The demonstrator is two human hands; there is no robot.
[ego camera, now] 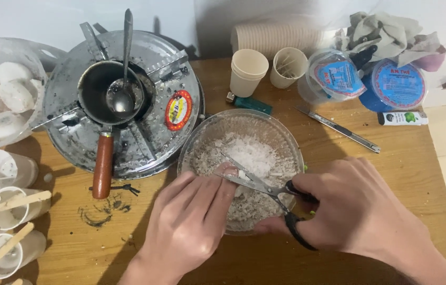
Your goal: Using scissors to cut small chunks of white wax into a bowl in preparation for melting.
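Glass bowl [197, 138] of white flakes [249, 153], centre. Right hand [362, 214] clamped on open scissors [265, 186]; left hand [188, 224] pinching a white piece [229, 170]. Ladle [124, 79] in dark pot [93, 87], far left.

The left hand [188, 224] covers the near rim of the glass bowl [202, 138] and hides the piece that the scissors [265, 187] cut, perhaps white wax. The cups with sticks [6, 253] are cut off by the left edge.
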